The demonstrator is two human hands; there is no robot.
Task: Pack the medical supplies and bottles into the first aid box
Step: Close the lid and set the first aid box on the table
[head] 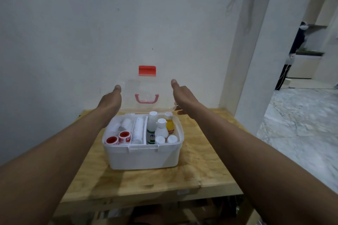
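A white first aid box (144, 157) stands on the wooden table. Its clear lid (146, 87) stands upright, with a red latch (147, 70) on top and a pink handle (146, 98). My left hand (111, 100) holds the lid's left edge and my right hand (182, 95) holds its right edge. Inside, at the left, lie two red-capped tape rolls (118, 138) and white gauze rolls (125, 123). A long white roll (138, 129) fills the middle slot. White bottles (161, 129) and an orange bottle (170, 124) stand at the right.
The wooden table (151, 182) sits against a white wall. To the right a doorway opens onto a marble floor (301, 124), with a person (296, 42) standing far back. Clutter lies under the table.
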